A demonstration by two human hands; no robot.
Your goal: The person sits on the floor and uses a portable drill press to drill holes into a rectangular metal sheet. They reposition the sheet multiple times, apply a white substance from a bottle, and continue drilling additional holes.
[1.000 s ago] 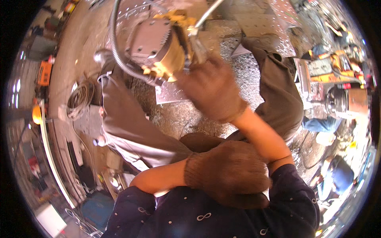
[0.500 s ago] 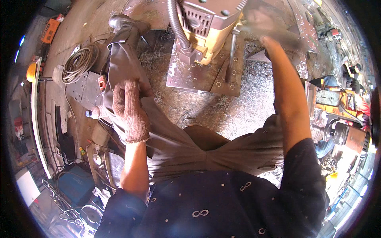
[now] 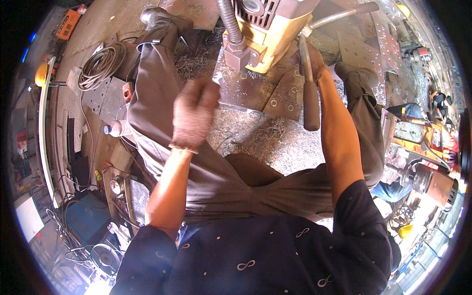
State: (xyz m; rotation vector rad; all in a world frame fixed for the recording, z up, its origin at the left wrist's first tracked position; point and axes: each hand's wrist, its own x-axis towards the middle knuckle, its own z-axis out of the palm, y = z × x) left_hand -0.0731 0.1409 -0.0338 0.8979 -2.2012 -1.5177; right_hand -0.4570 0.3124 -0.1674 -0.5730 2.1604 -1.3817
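Note:
A yellow and grey drilling machine (image 3: 275,42) stands on drilled steel plates (image 3: 246,93) between my spread legs, its top cut off by the frame edge. My left hand (image 3: 195,110), in a brown knitted glove, hangs near the machine's left side with its fingers curled. A small bright spot shows at its fingertips; I cannot make out what it is. My right hand (image 3: 317,61) reaches beside the machine, behind a feed lever (image 3: 310,105) with a dark grip that hangs across it. Its fingers are mostly hidden. A second lever (image 3: 344,15) points to the upper right.
Metal shavings (image 3: 265,135) cover the floor around the plates. A flexible grey conduit (image 3: 229,22) runs into the machine. To the left lie a coiled cable (image 3: 102,66), a plastic bottle (image 3: 115,129) and a blue box (image 3: 87,219). Another machine (image 3: 423,177) and people are at the right.
My left hand has lifted from my thigh toward the machine. My right hand, blurred before at upper right, has come in closer to the machine. The levers have swung round.

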